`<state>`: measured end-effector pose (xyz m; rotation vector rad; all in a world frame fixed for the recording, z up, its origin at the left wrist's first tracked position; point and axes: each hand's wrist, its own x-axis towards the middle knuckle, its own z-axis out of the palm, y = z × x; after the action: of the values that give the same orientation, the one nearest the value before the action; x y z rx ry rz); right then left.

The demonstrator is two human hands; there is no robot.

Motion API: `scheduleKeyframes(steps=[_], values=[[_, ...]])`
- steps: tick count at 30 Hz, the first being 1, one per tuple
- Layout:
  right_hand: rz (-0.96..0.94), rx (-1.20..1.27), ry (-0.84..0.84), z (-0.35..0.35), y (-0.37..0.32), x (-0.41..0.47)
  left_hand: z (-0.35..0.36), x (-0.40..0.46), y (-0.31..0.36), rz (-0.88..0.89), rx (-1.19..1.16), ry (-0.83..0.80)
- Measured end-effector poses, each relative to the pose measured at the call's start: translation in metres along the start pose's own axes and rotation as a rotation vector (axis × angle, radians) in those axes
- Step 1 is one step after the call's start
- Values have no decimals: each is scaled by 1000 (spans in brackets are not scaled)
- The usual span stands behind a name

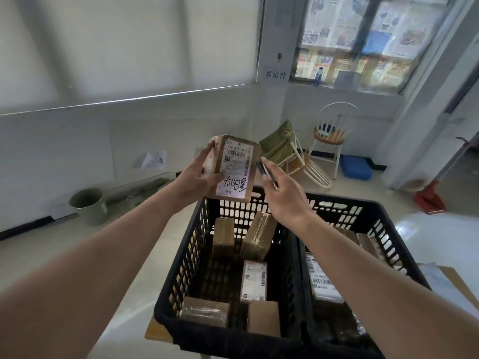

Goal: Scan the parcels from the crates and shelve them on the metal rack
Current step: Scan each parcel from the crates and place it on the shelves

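Both my hands are clamped: left hand (201, 174) on a labelled parcel (233, 168), right hand (281, 193) on a phone (264, 170) beside it, above the crates (197, 257).

The small print on the held parcel's label (234, 168) was too blurred to read. The dark flat object (267, 172) in the right hand (282, 198) was motion-smeared and mostly covered by fingers, so its kind could not be told. The right crate (368, 255) was cut off by the bottom edge. The worktop (155, 331) showed only a corner beneath the crates. The window papers (363, 35) were unreadable.
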<state>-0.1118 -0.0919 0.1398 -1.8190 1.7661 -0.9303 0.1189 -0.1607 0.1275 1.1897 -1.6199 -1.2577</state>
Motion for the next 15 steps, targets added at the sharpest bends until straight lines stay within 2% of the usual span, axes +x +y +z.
scheduleKeyframes(steps=[7, 10, 15], values=[[-98, 222, 130, 12, -25, 18, -9, -37, 34, 36, -88, 90], [-170, 385, 83, 11, -32, 22, -5, -64, 48, 40, -93, 137], [-355, 576, -71, 11, -46, 12, 14, -126, 66, 99, -91, 339]])
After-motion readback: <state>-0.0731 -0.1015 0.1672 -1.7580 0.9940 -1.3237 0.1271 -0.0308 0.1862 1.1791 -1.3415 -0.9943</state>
